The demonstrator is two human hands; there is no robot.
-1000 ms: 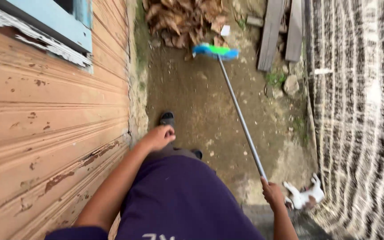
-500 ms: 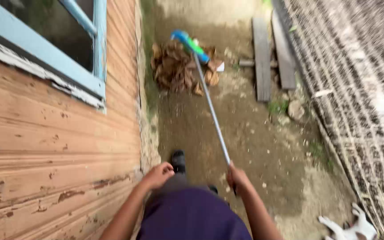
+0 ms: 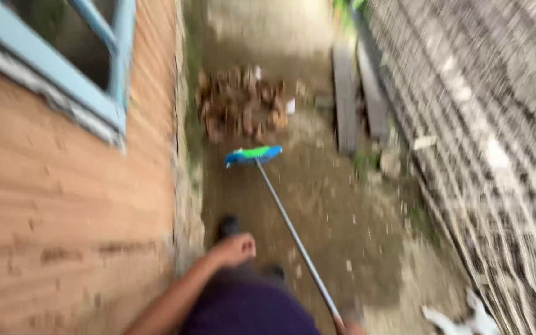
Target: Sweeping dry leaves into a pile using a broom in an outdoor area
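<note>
My right hand (image 3: 350, 327), at the bottom edge, grips the broom (image 3: 283, 214) handle's end. Its head lies on dirt near the leaves (image 3: 240, 102). Left hand (image 3: 234, 249): loosely curled, empty. Judged light, stiff; hold mid-handle for control.

Right hand (image 3: 348, 327) mostly cut off, perhaps gripping.

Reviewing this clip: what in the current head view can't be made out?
- Right hand: cut off by the bottom edge; its grip on the broom handle barely shows.
- Left hand: motion blur; fingers indistinct, nothing seen in it.
- Leaf pile: blurred, single leaves unreadable.
- White animal: cut by the bottom edge and blurred; kind unclear.
- Window: cropped by the top edge.
</note>
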